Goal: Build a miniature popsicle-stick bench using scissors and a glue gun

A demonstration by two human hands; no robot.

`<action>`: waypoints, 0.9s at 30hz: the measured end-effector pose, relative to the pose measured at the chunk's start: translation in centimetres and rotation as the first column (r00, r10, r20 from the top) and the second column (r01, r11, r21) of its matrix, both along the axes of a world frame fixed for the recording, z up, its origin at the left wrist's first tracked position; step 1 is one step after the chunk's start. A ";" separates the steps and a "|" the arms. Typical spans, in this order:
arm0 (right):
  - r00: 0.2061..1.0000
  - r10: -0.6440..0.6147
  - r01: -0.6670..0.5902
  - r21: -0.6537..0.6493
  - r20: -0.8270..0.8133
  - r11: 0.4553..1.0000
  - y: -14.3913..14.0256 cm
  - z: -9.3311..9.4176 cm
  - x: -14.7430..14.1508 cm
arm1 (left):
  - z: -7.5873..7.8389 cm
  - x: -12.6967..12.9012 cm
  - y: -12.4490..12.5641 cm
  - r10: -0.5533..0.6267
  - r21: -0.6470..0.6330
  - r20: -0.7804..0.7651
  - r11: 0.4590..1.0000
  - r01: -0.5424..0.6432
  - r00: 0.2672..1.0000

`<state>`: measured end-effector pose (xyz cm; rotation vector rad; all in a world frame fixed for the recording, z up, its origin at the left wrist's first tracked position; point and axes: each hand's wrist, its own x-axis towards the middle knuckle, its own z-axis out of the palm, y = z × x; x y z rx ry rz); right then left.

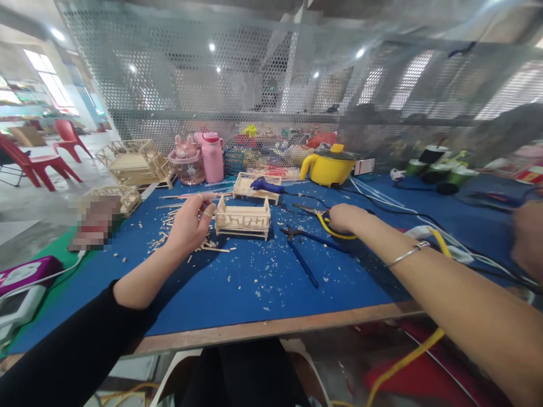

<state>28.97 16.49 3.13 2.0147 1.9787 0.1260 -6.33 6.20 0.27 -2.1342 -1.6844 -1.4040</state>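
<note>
My left hand [193,221] is beside the left end of a small bench-like frame of pale wooden sticks [242,219]. Its fingers are curled together at the tips; whether they hold a thin piece or touch the frame is hidden. To the right, my right hand [345,219] is closed around the yellow-handled scissors [326,225], whose blades point left on the mat. Blue-handled cutting pliers [300,249] lie spread between the frame and that hand. Behind the frame, a blue glue gun [267,185] rests across a second stick frame [246,189].
Cut stick pieces [167,229] litter the blue mat [237,305] by my left hand. A yellow pot [333,168], pink jug [211,158] and larger stick models [131,161] stand behind. Cables [407,209] cross the right side. Another person's hand [528,240] is at far right.
</note>
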 end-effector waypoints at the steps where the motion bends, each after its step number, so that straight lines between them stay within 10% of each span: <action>1: 1.000 -0.025 0.024 0.031 0.015 0.999 -0.1 0.2 -0.7 | 0.0 -0.1 -0.1 0.002 -0.020 0.016 1.000 -0.002 1.000; 7: 0.998 -0.005 -0.003 0.127 0.064 0.992 -2.6 2.3 -4.1 | 0.0 -1.0 0.1 0.062 -0.143 0.111 0.989 -0.046 0.992; 14: 0.979 0.168 -0.144 0.200 -0.111 0.969 -5.7 0.6 -2.8 | -1.9 -2.0 1.4 0.012 -0.369 0.063 0.929 0.012 0.998; 21: 0.758 0.616 -0.372 0.632 -0.216 0.680 -0.1 0.8 -7.1 | -1.1 -0.2 0.9 0.079 -0.181 0.150 0.982 -0.052 0.986; 27: 0.814 0.515 -0.386 0.412 -0.270 0.826 5.8 0.7 -12.3 | -2.2 -0.2 1.1 0.001 -0.272 0.315 0.958 0.089 0.949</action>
